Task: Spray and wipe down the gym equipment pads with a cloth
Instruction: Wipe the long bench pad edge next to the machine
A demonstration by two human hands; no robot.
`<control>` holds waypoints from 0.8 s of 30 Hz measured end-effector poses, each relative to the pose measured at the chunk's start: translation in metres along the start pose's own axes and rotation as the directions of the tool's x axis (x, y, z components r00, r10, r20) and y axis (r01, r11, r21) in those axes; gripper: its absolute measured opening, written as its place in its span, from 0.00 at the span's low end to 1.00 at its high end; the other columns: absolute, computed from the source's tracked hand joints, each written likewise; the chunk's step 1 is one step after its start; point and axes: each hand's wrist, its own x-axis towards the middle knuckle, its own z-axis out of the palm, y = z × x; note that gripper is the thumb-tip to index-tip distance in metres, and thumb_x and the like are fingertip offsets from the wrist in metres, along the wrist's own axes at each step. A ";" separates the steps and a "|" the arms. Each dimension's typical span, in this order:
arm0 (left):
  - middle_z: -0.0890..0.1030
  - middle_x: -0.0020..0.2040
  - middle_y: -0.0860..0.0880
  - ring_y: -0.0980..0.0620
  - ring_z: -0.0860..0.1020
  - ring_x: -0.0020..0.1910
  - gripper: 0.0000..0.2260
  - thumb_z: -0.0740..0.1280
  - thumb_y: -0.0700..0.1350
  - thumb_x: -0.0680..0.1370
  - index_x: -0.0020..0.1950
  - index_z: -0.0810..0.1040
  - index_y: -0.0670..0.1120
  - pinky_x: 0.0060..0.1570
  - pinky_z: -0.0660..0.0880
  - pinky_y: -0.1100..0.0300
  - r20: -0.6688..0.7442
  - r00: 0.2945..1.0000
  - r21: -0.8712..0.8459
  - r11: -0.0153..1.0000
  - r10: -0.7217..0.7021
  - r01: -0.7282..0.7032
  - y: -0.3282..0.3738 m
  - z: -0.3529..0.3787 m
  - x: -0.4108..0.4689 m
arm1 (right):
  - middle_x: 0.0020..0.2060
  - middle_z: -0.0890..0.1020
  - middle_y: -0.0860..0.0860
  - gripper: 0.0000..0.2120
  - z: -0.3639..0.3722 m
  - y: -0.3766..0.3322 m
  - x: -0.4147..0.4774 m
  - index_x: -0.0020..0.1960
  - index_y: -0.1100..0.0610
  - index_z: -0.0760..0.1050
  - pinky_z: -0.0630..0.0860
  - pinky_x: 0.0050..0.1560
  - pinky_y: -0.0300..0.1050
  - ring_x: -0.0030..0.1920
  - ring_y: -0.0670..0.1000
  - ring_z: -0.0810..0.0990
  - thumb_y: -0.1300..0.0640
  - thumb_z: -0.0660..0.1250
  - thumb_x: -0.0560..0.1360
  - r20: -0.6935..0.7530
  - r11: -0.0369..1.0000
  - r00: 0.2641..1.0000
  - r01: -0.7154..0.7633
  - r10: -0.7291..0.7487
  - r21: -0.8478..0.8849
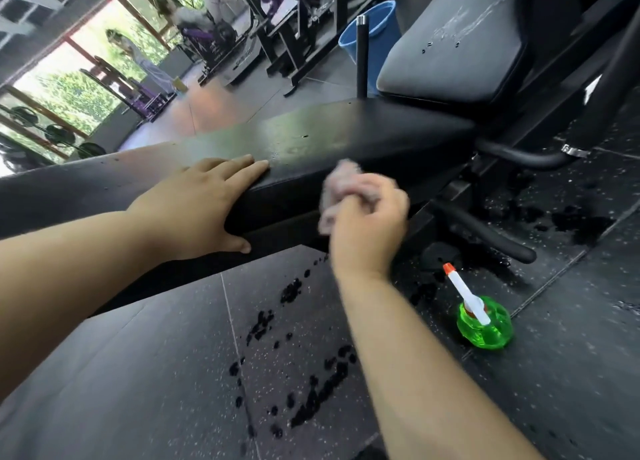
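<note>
Now wiping the pad edge, cloth bunched in right hand, beside flat-pressed left hand. Next, likely sweep beyond its fingertips.

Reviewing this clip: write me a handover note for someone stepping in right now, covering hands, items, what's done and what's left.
Left hand: flat on the long bench pad, fingers straight.
Right hand: grips the cloth at the pad's near edge; blurred, apparently mid-wipe.
Spray bottle: stands on the floor right of the bench, untouched.
Done: both pads look sprayed; the bench pad shows a damp sheen.
Left: finish wiping the bench pad, then wipe the upper pad, which carries spray streaks and droplets.
</note>
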 end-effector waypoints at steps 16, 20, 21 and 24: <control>0.68 0.70 0.43 0.40 0.70 0.65 0.53 0.71 0.72 0.62 0.79 0.49 0.54 0.65 0.69 0.49 0.021 0.999 0.111 0.994 -0.024 0.022 0.041 -0.011 0.036 | 0.48 0.81 0.58 0.13 -0.009 0.020 -0.003 0.40 0.46 0.74 0.81 0.42 0.55 0.42 0.55 0.82 0.65 0.62 0.68 -0.043 0.959 0.958 -0.284 0.284 0.012; 0.60 0.76 0.45 0.40 0.63 0.72 0.54 0.75 0.66 0.65 0.79 0.44 0.53 0.70 0.66 0.46 0.041 0.999 0.043 0.999 0.018 -0.020 0.049 -0.007 0.056 | 0.48 0.79 0.63 0.15 -0.043 0.001 0.104 0.44 0.54 0.74 0.76 0.26 0.48 0.30 0.56 0.78 0.70 0.56 0.69 -0.333 0.953 0.903 -0.201 0.271 0.228; 0.59 0.77 0.45 0.40 0.62 0.73 0.54 0.75 0.65 0.65 0.80 0.44 0.53 0.70 0.65 0.46 0.027 0.999 0.035 0.999 0.023 -0.024 0.048 -0.005 0.057 | 0.47 0.78 0.63 0.12 -0.046 -0.007 0.118 0.45 0.59 0.73 0.72 0.26 0.43 0.28 0.51 0.74 0.71 0.55 0.71 -0.311 0.949 0.914 -0.182 0.259 0.256; 0.59 0.77 0.45 0.42 0.61 0.74 0.53 0.75 0.64 0.65 0.80 0.47 0.52 0.71 0.63 0.48 -0.007 0.999 0.036 0.999 0.037 -0.037 0.050 -0.004 0.056 | 0.52 0.79 0.57 0.10 -0.031 -0.006 0.117 0.45 0.62 0.78 0.74 0.33 0.46 0.33 0.47 0.74 0.70 0.60 0.70 -0.217 0.970 0.948 -0.207 0.231 0.130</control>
